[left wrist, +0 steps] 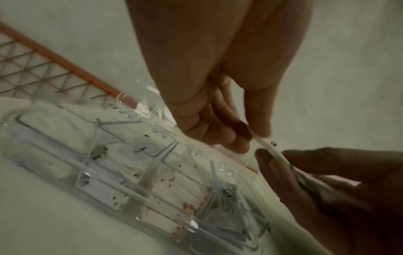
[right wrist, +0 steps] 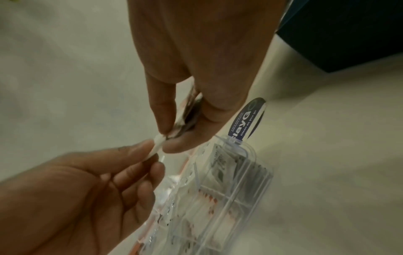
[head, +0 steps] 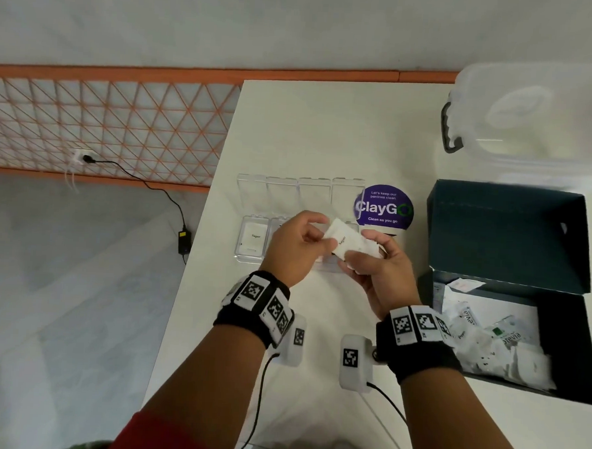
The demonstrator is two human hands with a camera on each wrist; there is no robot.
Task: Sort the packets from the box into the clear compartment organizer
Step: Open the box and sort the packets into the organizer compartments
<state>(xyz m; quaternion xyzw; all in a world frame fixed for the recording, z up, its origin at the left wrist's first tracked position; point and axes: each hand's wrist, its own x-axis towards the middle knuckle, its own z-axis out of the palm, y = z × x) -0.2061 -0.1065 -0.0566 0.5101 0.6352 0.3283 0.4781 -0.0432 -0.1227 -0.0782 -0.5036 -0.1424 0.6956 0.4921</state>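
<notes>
On the white tabletop (head: 327, 130) I see the dark open cardboard box (head: 506, 235), then the clear plastic compartment organizer (head: 248, 252). Above it, my left hand (head: 295, 246) and right hand (head: 378, 270) both pinch a white paper sugar packet (head: 343, 240); I'd peel one off cleanly, then drop it beside matching sugar.

Head view: from above the worktop (head: 326, 140), facing forward and down, set back enough to take in both forearms, with the organizer (head: 253, 218) just beyond the grip and the box (head: 510, 235) to its right. Left wrist view: close behind the left hand (left wrist: 207, 86), looking along its fingers toward the grip, organizer (left wrist: 109, 163) below. Right wrist view: close behind the right hand (right wrist: 207, 60), likewise. All three views share the grip and the organizer.
</notes>
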